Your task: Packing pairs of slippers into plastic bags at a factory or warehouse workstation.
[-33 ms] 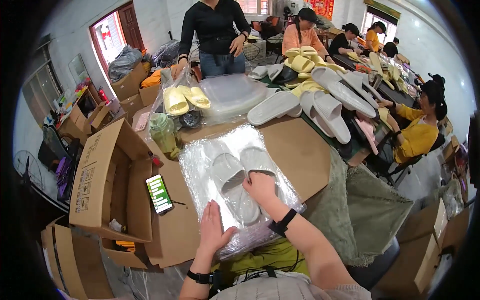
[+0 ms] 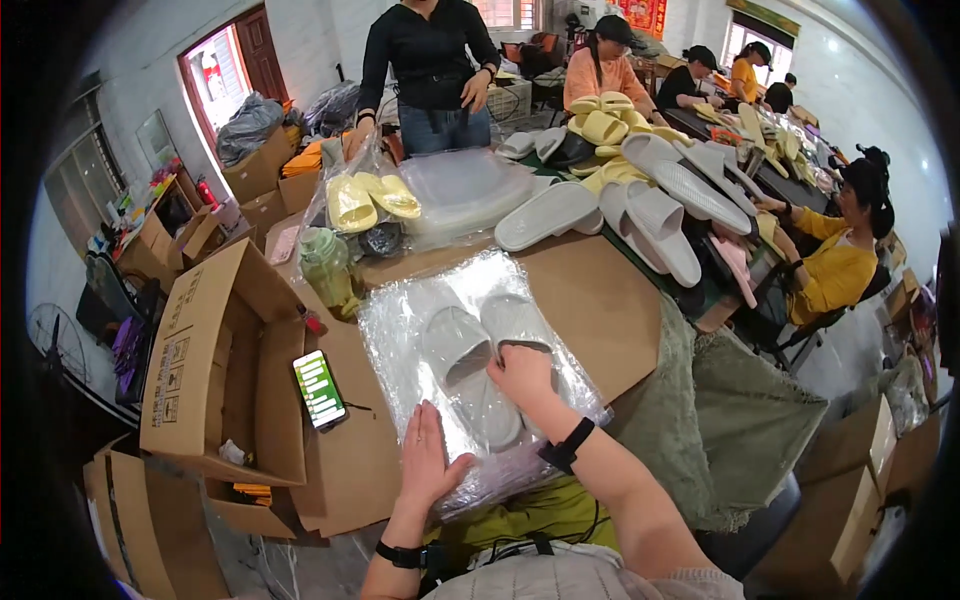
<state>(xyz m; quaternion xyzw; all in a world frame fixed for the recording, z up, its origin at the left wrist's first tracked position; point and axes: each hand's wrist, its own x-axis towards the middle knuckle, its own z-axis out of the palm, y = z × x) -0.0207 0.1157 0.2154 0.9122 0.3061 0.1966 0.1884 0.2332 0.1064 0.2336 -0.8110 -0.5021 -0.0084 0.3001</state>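
A pair of grey slippers lies on a stack of shiny clear plastic bags (image 2: 385,330), with clear film over at least part of them. The left slipper (image 2: 455,340) points away from me; the right slipper (image 2: 515,320) is beside it. My left hand (image 2: 428,455) rests flat on the bags near their left lower edge, fingers stretched out and holding nothing. My right hand (image 2: 522,375) is closed at the right slipper, by the rear edge of its strap. Its fingertips are hidden, so what they pinch does not show.
An open cardboard box (image 2: 225,365) and a lit phone (image 2: 320,388) are at left. Behind stand a green bottle (image 2: 328,270), bagged yellow slippers (image 2: 352,203) and piled grey slippers (image 2: 550,215). Green cloth (image 2: 700,420) hangs at right. A person in black (image 2: 430,75) stands across the table.
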